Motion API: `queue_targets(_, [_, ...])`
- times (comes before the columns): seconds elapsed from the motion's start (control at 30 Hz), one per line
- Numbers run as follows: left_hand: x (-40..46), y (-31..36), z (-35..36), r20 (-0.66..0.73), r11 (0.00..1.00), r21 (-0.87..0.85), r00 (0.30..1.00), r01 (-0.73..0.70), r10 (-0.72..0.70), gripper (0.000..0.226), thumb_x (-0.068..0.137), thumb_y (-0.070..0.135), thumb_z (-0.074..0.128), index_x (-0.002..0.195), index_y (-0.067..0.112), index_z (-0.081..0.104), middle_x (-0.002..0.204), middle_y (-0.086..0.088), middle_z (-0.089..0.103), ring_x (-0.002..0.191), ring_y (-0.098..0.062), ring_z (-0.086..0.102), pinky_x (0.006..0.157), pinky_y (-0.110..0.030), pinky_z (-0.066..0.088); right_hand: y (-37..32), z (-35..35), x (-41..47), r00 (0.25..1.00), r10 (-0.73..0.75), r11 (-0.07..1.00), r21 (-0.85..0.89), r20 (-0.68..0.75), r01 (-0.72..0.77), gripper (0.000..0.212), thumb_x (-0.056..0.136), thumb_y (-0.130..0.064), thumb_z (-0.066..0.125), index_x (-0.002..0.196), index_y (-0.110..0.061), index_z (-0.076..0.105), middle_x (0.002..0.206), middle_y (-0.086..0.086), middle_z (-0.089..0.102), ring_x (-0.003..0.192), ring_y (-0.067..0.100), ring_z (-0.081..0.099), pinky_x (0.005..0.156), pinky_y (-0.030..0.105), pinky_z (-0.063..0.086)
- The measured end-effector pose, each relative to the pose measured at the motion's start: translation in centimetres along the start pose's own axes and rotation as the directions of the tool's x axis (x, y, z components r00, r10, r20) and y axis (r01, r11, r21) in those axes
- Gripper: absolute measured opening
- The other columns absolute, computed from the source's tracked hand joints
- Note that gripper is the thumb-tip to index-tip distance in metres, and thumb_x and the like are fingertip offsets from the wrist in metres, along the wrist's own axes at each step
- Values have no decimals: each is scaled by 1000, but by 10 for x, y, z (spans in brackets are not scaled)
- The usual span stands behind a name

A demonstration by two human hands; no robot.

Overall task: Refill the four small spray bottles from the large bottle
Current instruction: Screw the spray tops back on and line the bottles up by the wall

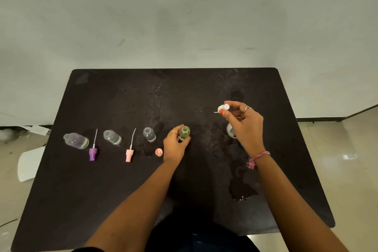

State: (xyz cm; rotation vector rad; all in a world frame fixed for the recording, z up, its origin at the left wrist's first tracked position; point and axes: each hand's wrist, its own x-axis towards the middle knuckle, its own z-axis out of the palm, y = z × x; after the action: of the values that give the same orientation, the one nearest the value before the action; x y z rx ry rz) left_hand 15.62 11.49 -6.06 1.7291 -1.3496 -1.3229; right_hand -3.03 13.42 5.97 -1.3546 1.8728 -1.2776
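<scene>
Four small clear bottles stand open in a row on the dark table [122,190]: a purple-tinted one [76,141], a clear one [112,137], another clear one [149,134], and a greenish one [184,132]. My left hand [175,146] grips the greenish bottle. My right hand [244,124] holds a white spray head [223,108] up by its cap, above the table. Partly hidden behind that hand stands the large bottle [230,130]. A purple spray head [93,150] and a pink spray head [129,152] lie between the bottles. An orange-pink cap [159,152] lies beside my left hand.
A wet patch of spilled liquid [242,189] lies on the table near the front right. White papers [28,162] lie on the floor left of the table. A pale wall rises behind the table's far edge.
</scene>
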Motion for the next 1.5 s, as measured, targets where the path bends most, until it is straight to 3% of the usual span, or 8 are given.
queue_targets(0.13, [-4,5,-1,-15,998,-57,999,-32,32,46,82,1,70,126,13,58,120,-1,63,106,-6,58,80,2,40,-13,-4,6,1000,-18,1000,23,4,18,26,80,-24,73,105,-19,69,93,-3,72,82,6,68,75,18,54])
queue_targets(0.37, [-19,33,-11,-98,978,-158,988,-137,123,45,78,9,75,114,33,61,116,5,63,108,-8,59,96,-28,49,-53,-22,16,995,-99,994,48,-26,100,27,80,-26,74,105,-17,71,92,-5,71,83,6,68,77,21,55])
queue_targets(0.5, [-30,62,-23,-135,963,-167,973,-211,190,44,76,11,77,115,27,65,113,7,62,104,-7,60,92,-24,49,-80,-34,22,986,-163,985,56,-24,164,25,80,-26,74,103,-20,69,90,-7,71,84,3,67,79,19,55])
queue_targets(0.63, [-42,98,-34,-176,938,-171,946,-303,273,44,75,13,78,101,43,60,106,11,61,97,-2,60,82,-13,47,-110,-48,27,970,-235,967,87,-60,239,26,80,-26,75,104,-17,70,88,-6,71,82,3,67,77,14,52])
queue_targets(0.8, [-55,140,-45,-223,910,-185,918,-371,328,41,75,19,80,99,43,57,98,19,59,92,2,59,70,-4,44,-149,-64,33,925,-365,924,81,-102,374,30,81,-28,74,105,-12,70,91,-3,71,83,8,69,78,18,54])
queue_targets(1.03, [-62,184,-59,-244,865,-239,890,-441,386,39,74,24,81,106,34,62,102,12,65,93,-4,61,76,-14,49,-200,-78,40,926,-366,897,230,-97,379,26,77,-26,78,98,-11,72,87,3,74,83,17,71,85,36,56])
queue_targets(1.33, [-72,215,-67,-245,844,-281,884,-457,398,43,75,27,80,111,34,58,110,11,63,99,-9,61,78,-15,52,-240,-84,44,920,-376,892,226,-112,392,21,76,-30,79,92,-19,71,82,2,73,76,16,70,76,34,58])
queue_targets(1.5, [-79,225,-71,-254,835,-287,878,-469,406,42,76,27,79,109,36,56,107,16,60,97,-6,60,70,-10,47,-247,-85,45,920,-378,894,221,-101,391,22,75,-30,79,91,-17,72,80,3,73,75,18,71,75,35,59])
